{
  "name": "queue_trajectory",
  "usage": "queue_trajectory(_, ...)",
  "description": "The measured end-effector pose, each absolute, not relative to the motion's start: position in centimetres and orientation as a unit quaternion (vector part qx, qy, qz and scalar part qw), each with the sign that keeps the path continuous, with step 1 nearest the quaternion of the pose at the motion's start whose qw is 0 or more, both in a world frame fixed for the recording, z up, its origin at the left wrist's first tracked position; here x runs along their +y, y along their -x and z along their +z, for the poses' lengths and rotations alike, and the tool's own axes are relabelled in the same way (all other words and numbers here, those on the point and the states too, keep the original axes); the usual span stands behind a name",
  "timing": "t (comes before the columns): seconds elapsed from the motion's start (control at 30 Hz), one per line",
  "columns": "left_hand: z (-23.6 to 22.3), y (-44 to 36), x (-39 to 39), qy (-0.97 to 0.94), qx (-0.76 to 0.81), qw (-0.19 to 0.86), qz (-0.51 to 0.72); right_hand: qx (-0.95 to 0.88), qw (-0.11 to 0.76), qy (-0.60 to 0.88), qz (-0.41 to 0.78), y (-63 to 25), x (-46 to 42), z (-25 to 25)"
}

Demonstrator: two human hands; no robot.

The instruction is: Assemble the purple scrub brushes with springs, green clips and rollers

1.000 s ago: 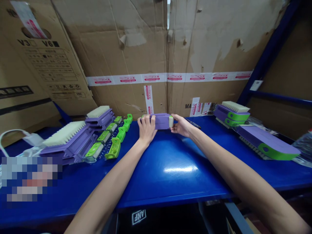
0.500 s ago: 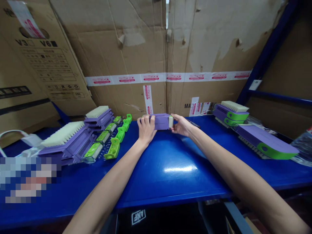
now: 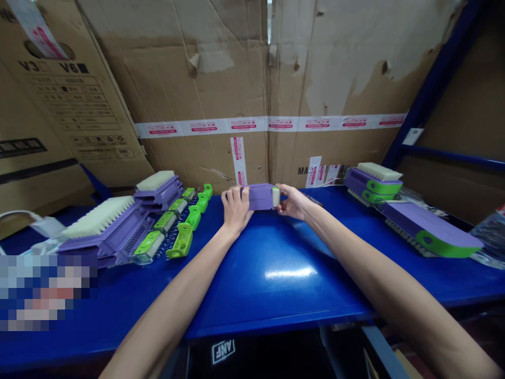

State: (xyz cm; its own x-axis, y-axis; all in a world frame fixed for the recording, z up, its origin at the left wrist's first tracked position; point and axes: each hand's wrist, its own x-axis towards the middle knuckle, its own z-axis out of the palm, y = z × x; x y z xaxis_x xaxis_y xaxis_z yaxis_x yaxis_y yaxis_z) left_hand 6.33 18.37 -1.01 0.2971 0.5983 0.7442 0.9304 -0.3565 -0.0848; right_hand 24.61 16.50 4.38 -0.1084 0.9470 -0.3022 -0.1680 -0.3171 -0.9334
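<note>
In the head view, a purple plastic brush body (image 3: 261, 198) is held low over the back middle of the blue table. My left hand (image 3: 236, 207) is closed around its left end, fingers over the top. At the other end sits a small pale block with a green edge (image 3: 275, 197), against the purple body. My right hand (image 3: 291, 201) pinches this block from the right, thumb and fingertips on it. Bristles on the held body, if any, are hidden from me.
Left on the blue table (image 3: 276, 300) stand purple brush bodies with cream bristles (image 3: 98, 216), a row of green-and-clear pieces (image 3: 164, 221) and green end caps (image 3: 181, 241). Purple-green brushes (image 3: 432, 223) lie at right. Cardboard (image 3: 221, 89) walls the back. A dark slim tool (image 3: 314, 200) lies behind my right wrist.
Hardly anything differs. The view has shifted very slightly, and both hands keep their hold on the purple body and the pale block.
</note>
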Motion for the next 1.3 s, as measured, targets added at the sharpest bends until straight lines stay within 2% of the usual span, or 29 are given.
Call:
queue_trajectory(0.37, -0.9, -6.1, 18.4, 0.759, -0.499, 0.241, -0.341, -0.376, 0.455, 0.494, 0.638, -24.3, 16.2, 4.5)
queue_trajectory(0.63, -0.7, -6.2, 18.2, 0.772, -0.473, 0.262, -0.335, -0.409, 0.399, 0.527, 0.629, -25.0, 16.7, 3.4)
queue_trajectory(0.77, -0.6, -6.4, 18.1, 0.784, -0.459, 0.267, -0.324, -0.433, 0.441, 0.565, 0.547, -24.4, 16.8, 2.4)
queue_trajectory(0.93, -0.6, -6.5, 18.2, 0.764, -0.502, 0.256, -0.315, -0.524, 0.544, 0.563, 0.336, -24.0, 17.2, 1.8)
queue_trajectory(1.13, -0.5, -6.2, 18.4, 0.74, -0.535, 0.227, -0.339, -0.46, 0.622, 0.62, 0.133, -27.4, 18.1, 2.8)
queue_trajectory(1.23, -0.4, -6.2, 18.3, 0.757, -0.52, 0.214, -0.332, -0.494, 0.623, 0.598, 0.101, -28.8, 18.3, 3.0)
queue_trajectory(1.3, -0.4, -6.3, 18.2, 0.771, -0.503, 0.217, -0.326, -0.531, 0.616, 0.564, 0.141, -28.9, 18.3, 2.9)
